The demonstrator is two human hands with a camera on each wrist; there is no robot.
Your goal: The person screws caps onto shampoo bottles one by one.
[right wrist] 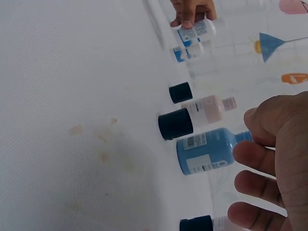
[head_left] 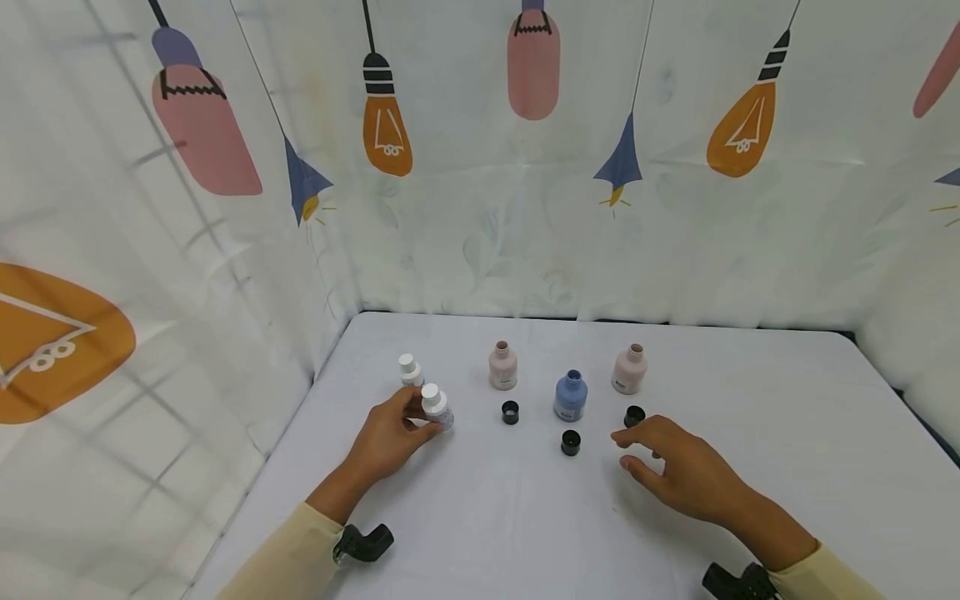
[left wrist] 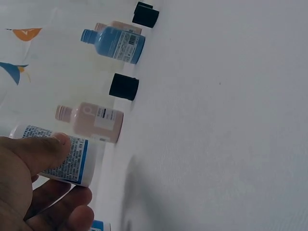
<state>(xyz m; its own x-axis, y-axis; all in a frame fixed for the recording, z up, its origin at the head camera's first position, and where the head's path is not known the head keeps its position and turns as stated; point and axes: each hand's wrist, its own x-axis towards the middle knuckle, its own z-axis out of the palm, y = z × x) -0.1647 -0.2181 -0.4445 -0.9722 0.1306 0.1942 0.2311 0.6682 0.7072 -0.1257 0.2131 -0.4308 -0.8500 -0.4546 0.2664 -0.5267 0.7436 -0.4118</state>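
Observation:
My left hand [head_left: 392, 440] grips a small white bottle [head_left: 437, 407] with a white cap, thumb on one side and fingers on the other. Printed text on its label faces the left wrist view. Just behind it stands a second white bottle [head_left: 410, 371], partly hidden by the first. My right hand [head_left: 684, 472] hovers over the table with fingers spread and nothing in them. Nearest to it is a black cap [head_left: 634, 415], just beyond the fingertips. A blue bottle [head_left: 571, 397] without a cap stands to the left of that hand.
Two uncapped pink bottles [head_left: 502, 367] [head_left: 629, 371] stand farther back on the white table [head_left: 480, 517]. Black caps [head_left: 510, 412] [head_left: 571, 442] sit in front of the left pink bottle and the blue one. A patterned curtain [head_left: 480, 233] hangs behind the table and on the left.

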